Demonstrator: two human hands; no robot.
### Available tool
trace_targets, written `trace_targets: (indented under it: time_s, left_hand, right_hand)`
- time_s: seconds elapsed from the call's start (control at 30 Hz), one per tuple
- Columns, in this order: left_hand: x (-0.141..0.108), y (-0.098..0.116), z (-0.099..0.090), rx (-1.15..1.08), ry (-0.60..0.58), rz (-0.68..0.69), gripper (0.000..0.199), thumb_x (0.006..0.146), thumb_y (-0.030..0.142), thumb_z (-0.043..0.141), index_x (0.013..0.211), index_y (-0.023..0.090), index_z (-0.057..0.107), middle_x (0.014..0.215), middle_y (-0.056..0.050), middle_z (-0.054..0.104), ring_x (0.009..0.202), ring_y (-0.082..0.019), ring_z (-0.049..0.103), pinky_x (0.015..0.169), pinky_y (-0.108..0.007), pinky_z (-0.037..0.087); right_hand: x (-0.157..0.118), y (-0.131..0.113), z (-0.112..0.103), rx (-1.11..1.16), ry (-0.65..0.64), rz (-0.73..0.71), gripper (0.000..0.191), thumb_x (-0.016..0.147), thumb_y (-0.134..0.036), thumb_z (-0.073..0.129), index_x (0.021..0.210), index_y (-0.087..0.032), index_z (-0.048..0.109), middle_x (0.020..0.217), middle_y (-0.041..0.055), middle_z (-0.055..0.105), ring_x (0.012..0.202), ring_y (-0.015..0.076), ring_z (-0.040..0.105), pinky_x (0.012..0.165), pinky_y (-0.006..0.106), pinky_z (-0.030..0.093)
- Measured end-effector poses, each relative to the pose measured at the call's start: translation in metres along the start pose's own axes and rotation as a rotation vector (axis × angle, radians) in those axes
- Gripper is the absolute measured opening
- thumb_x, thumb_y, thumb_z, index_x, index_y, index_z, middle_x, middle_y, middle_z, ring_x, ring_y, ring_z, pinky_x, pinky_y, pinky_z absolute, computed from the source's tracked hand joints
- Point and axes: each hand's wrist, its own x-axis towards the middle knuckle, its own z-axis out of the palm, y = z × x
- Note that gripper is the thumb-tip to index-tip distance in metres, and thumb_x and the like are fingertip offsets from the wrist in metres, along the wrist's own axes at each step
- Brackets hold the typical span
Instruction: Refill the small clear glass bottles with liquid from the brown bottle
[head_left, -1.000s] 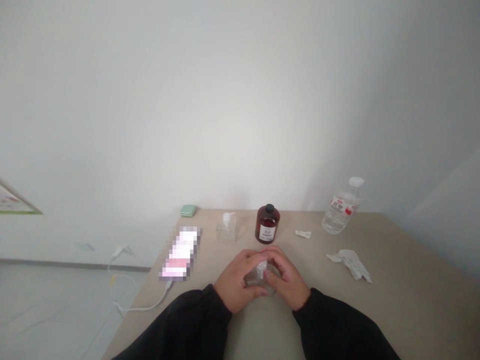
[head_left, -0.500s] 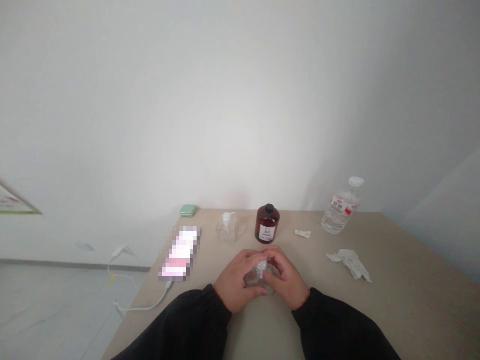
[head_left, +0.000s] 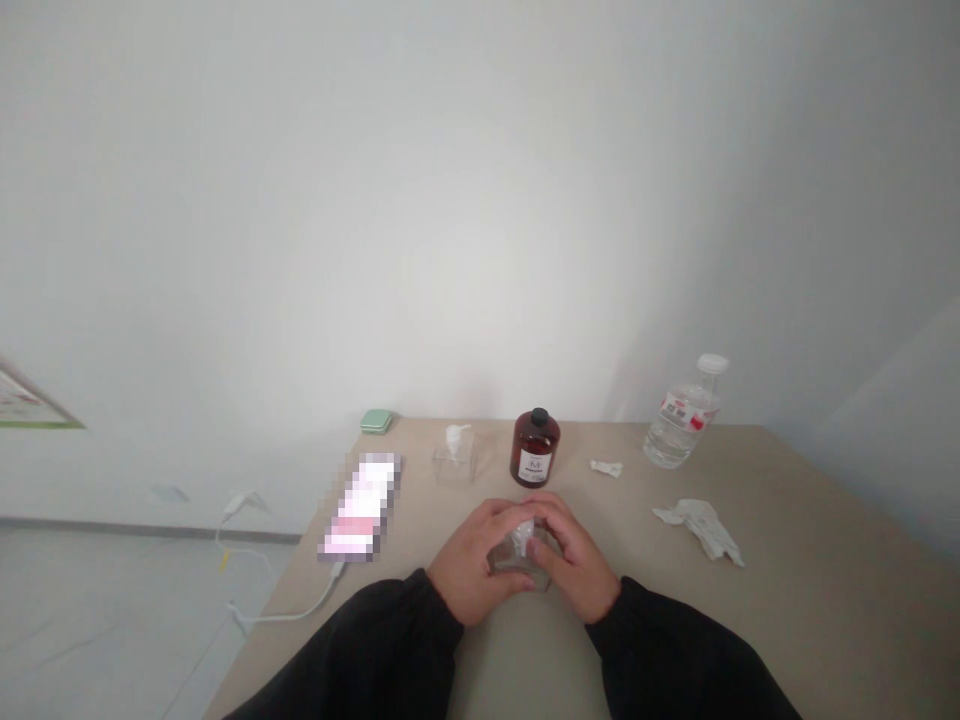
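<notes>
A small clear bottle (head_left: 507,560) stands near the middle of the table, with a whitish part at its neck. My left hand (head_left: 474,565) is closed around its left side, thumb along the front near the base. From the right, my right hand (head_left: 579,562) wraps the bottle, its thumb pressed near the neck. The fingers of both hands meet over the top and far side, hiding much of it. Just beyond them sits a dark amber bottle (head_left: 534,448) with a black cap and white label. To its left is a clear square container (head_left: 454,470) with a white pump top (head_left: 454,438).
On the left lie a lit phone (head_left: 363,505) with a white cable (head_left: 300,612) and a green case (head_left: 376,421). A water bottle (head_left: 681,425) stands at the back right. Crumpled tissue (head_left: 703,527) and a smaller scrap (head_left: 606,468) lie before it. A wall (head_left: 480,220) borders the far edge.
Both hands stay around the clear bottle in nearly the same place. My right fingers have shifted very slightly; the other things on the table have not moved.
</notes>
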Motion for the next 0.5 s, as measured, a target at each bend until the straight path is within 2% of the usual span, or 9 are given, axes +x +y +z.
trace_targets:
  time_s: [0.2,0.37,0.5]
  left_hand:
    - [-0.0011,-0.0041,0.001,0.006,0.001,0.013,0.068,0.075,0.036,0.077,0.136,0.025,0.049,0.128,-0.011,0.053,0.117,-0.028,0.052,0.105,-0.044,0.041]
    - [-0.0016,-0.002,0.0008,-0.002,0.007,0.01,0.068,0.076,0.033,0.076,0.137,0.029,0.048,0.129,-0.01,0.052,0.118,-0.028,0.052,0.106,-0.044,0.04]
    - [-0.0017,-0.0024,0.0007,-0.011,0.004,0.011,0.068,0.076,0.034,0.076,0.137,0.027,0.048,0.128,-0.01,0.053,0.117,-0.029,0.052,0.105,-0.045,0.041]
  right_hand:
    - [-0.0006,0.002,0.0017,0.039,0.029,0.013,0.034,0.086,-0.047,0.062,0.109,-0.024,0.057,0.111,0.0086,0.056,0.108,0.0254,0.056,0.093,0.042,0.049]
    - [-0.0013,0.0019,0.0007,0.017,0.015,-0.003,0.027,0.091,-0.043,0.055,0.109,-0.024,0.061,0.112,0.0085,0.056,0.11,0.0247,0.055,0.096,0.04,0.047]
    - [-0.0006,-0.0006,0.0001,0.023,0.02,0.006,0.03,0.089,-0.045,0.058,0.11,-0.024,0.061,0.112,0.0089,0.057,0.109,0.0255,0.056,0.095,0.041,0.047]
